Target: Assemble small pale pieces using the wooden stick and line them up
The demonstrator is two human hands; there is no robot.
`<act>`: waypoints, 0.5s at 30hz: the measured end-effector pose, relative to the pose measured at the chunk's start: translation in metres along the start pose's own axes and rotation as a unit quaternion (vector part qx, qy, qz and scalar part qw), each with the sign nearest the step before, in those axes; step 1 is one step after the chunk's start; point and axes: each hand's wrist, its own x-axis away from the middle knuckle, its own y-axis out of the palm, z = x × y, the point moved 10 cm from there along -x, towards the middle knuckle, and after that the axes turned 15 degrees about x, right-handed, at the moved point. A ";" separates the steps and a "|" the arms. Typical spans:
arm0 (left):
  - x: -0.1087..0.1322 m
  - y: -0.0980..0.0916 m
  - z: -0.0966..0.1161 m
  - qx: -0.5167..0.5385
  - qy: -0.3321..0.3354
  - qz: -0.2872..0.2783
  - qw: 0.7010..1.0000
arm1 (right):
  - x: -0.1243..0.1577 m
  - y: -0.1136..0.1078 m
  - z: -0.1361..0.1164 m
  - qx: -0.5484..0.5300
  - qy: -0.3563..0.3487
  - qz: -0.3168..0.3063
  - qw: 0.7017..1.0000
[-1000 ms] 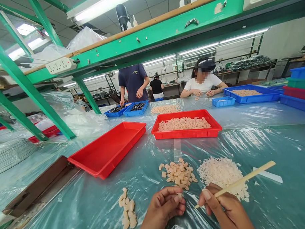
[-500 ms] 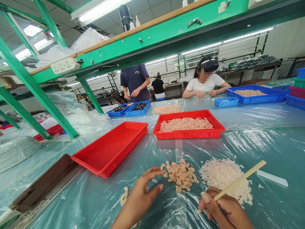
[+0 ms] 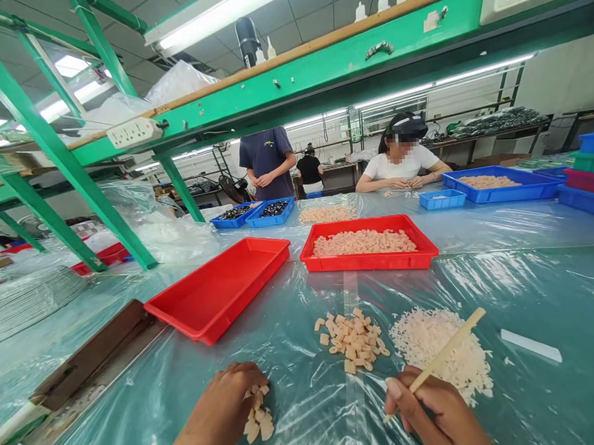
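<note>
My left hand [image 3: 228, 397] rests at the bottom centre on a small cluster of beige pieces [image 3: 259, 418], fingers curled down over them; whether it grips one is hidden. My right hand [image 3: 437, 412] is closed around a thin wooden stick [image 3: 445, 353], which slants up to the right over a heap of small white pieces [image 3: 442, 350]. Between the two hands lies a loose pile of beige pieces [image 3: 352, 340] on the plastic-covered table [image 3: 523, 286].
An empty red tray [image 3: 221, 290] sits ahead on the left, and a red tray with beige pieces [image 3: 368, 243] stands ahead. Blue trays [image 3: 495, 183] and other people are across the table. Green shelf struts [image 3: 76, 172] rise at left. A white strip [image 3: 530, 345] lies right.
My left hand moved from beside my right hand out to the left and came down on the small beige cluster. The stick in my right hand tipped more upright.
</note>
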 end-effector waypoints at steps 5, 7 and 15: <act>-0.004 0.005 0.006 0.047 0.045 -0.005 0.998 | -0.001 0.002 0.000 0.020 -0.022 -0.006 1.000; -0.006 0.006 0.006 0.051 0.039 -0.007 0.998 | -0.001 0.003 0.000 0.026 -0.027 -0.010 0.999; -0.013 0.011 0.013 0.092 0.043 0.019 0.995 | -0.001 0.005 0.000 0.056 -0.045 -0.008 0.997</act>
